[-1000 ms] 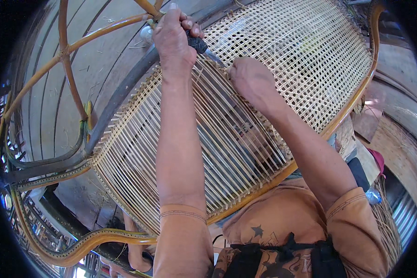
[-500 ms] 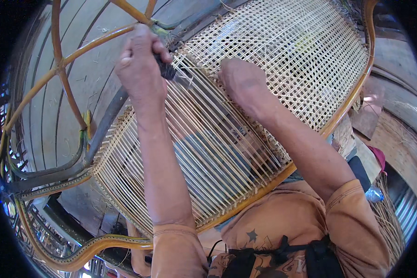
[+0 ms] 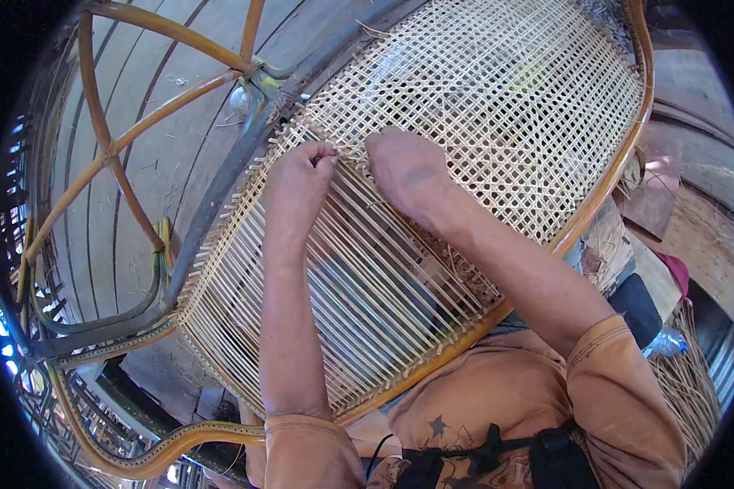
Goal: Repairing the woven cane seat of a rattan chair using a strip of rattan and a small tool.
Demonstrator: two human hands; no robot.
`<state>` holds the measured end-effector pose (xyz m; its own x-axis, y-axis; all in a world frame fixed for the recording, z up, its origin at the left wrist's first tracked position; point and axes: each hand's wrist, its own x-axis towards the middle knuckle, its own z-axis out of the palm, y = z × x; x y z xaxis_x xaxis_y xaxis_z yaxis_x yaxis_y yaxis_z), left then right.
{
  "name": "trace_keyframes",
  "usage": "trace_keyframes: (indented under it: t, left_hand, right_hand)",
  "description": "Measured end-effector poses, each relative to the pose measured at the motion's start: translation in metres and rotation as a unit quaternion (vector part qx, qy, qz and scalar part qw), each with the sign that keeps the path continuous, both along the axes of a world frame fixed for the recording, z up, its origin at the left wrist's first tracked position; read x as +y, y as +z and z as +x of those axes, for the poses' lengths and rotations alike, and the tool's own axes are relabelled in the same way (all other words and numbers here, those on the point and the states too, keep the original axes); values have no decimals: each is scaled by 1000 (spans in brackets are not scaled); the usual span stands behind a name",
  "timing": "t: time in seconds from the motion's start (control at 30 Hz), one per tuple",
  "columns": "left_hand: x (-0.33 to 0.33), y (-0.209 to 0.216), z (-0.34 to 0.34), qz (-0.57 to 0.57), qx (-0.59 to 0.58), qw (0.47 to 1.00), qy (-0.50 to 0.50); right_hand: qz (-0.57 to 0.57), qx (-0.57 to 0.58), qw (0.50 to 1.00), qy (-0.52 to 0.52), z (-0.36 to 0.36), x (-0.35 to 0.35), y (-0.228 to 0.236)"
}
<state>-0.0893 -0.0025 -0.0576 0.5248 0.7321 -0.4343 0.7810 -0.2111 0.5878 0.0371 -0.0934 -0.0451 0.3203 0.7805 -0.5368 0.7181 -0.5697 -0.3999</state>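
Observation:
A rattan chair frame (image 3: pixel 603 187) lies across my lap, its oval panel (image 3: pixel 497 90) half woven with pale cane strips. The far half is a finished lattice; the near half (image 3: pixel 326 310) has only parallel strands. My left hand (image 3: pixel 298 181) rests on the panel at the edge of the lattice, fingers curled and pinching a thin cane strip. My right hand (image 3: pixel 408 167) sits just beside it, fingers bent down into the weave on the same strip. The two hands almost touch.
The chair's curved rattan legs and braces (image 3: pixel 110 151) spread out to the left over a wooden plank floor (image 3: pixel 179 98). Loose cane bundles (image 3: pixel 693 367) and a plastic bottle (image 3: pixel 669 342) lie at the lower right. A dark metal railing (image 3: pixel 24 326) runs along the left.
My left hand has come down from the upper rim of the panel to the weave line beside my right hand. The dark tool it held earlier is no longer visible.

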Motion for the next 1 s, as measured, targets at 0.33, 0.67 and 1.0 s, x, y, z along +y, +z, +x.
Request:
trace_keyframes:
  t: [0.33,0.67,1.0]
  left_hand:
    - [-7,-14,-3,-14,-15,1000,20]
    - [-16,-10,1,-16,13,999,48]
    - [-9,-7,2,80,52,995,-9]
  right_hand:
    - [13,17,1000,22,8,-1,2]
    - [38,-7,999,13,4,3,-2]
    - [101,-16,993,50,1,-15,-13]
